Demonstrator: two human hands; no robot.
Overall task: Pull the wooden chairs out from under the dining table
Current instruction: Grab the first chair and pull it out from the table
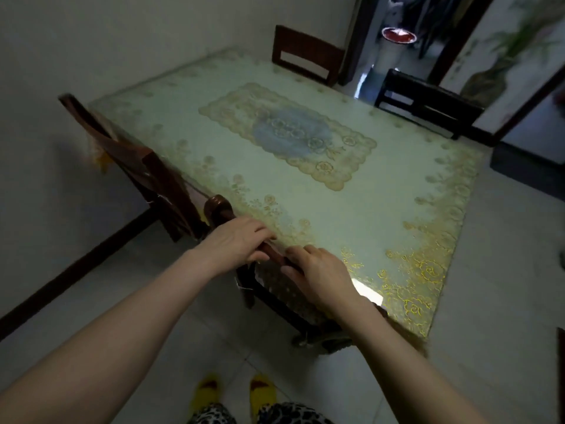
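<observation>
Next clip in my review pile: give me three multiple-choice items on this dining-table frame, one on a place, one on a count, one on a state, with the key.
1. Where do both hands rest?
A. On the top rail of the near chair
B. On the middle of the tabletop
C. On the door frame

2. How many chair backs show around the table?
A. Two
B. Four
C. Six

3. What state is the near chair in?
A. Lying on its side
B. Upright, tucked close against the table edge
C. Standing far from the table

Key:
1. A: the left hand and right hand both wrap the near chair rail.
2. B: the near chair, the left chair, the far chair and the dark chair.
3. B: its rail stands at the edge of the table.
</observation>
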